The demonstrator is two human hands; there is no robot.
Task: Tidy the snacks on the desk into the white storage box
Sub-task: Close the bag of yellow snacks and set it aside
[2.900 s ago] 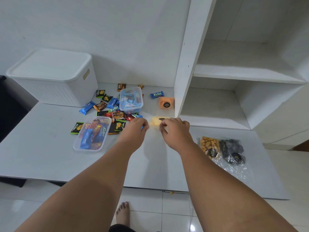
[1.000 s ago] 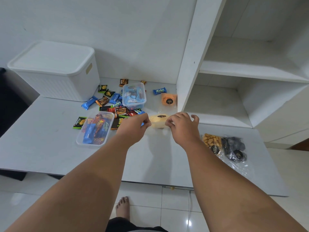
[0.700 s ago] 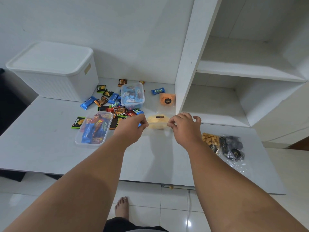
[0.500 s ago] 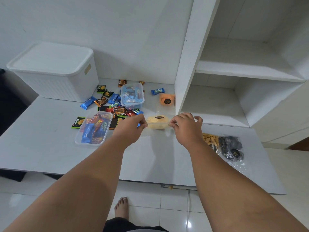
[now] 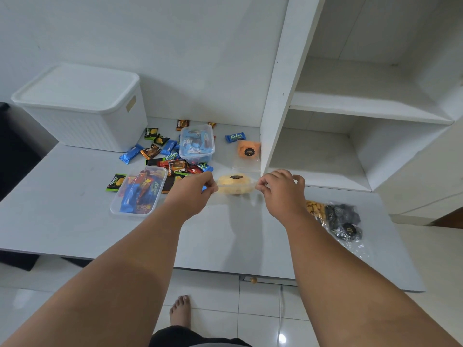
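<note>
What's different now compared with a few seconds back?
The left hand and right hand were bunched together over the yellow snack packet. They have drawn apart, each pinching one end of its clear wrapper. The closed white storage box, the near tub, the far tub and the orange packet stayed put.

Soft, even, slightly cool light, moderately bright. The desk [image 5: 62, 221] carries only faint, soft-edged shadows at its middle. Below the desk a floor tile [image 5: 281, 338] shows one small glare spot. Right of the desk, shelf [image 5: 363, 108] edges bow with wide-angle distortion.
</note>
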